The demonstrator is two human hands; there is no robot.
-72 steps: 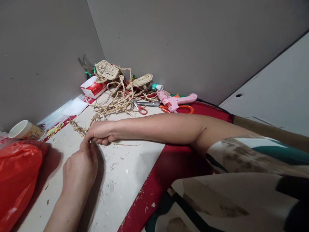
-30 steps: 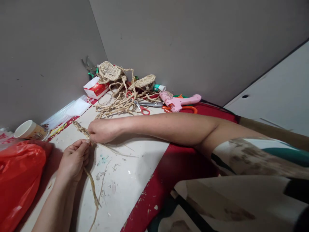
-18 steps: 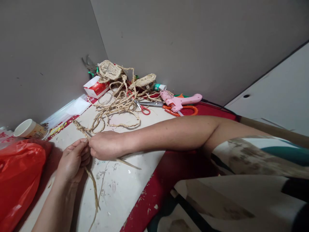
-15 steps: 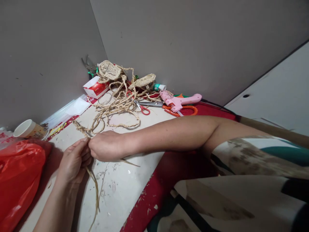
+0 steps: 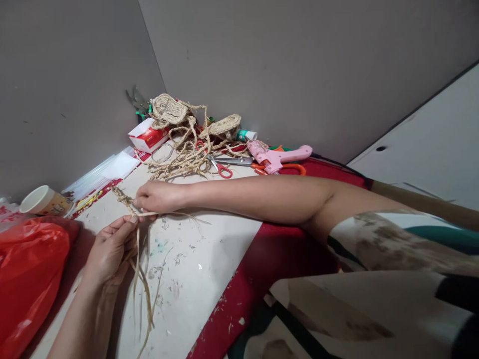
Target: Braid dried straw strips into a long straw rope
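Note:
My left hand (image 5: pixel 112 247) is closed, thumb against fingers, pinching pale straw strands. Loose straw strands (image 5: pixel 148 299) hang from beneath it toward the near side of the white board (image 5: pixel 187 279). Beyond it, a short plaited end of a straw braid (image 5: pixel 121 195) sticks out past the fingertips. My right hand (image 5: pixel 159 197) is curled just beyond and to the right of the left, closed on a straw strand whose thin ends trail out to the right. Its fingertips are partly hidden. Behind it lies a tangled heap of braided straw cord (image 5: pixel 181 162).
Red-handled scissors (image 5: pixel 224 171), a pink glue gun (image 5: pixel 279 157), a red-and-white box (image 5: pixel 147 135) and pruning shears (image 5: pixel 137 104) lie along the grey walls. At left are a paper cup (image 5: pixel 45 200) and a red plastic bag (image 5: pixel 33 279).
My right hand has moved away from my left, farther back over the board, opening a small gap. A pale strand now shows between the hands, and another hangs below the left.

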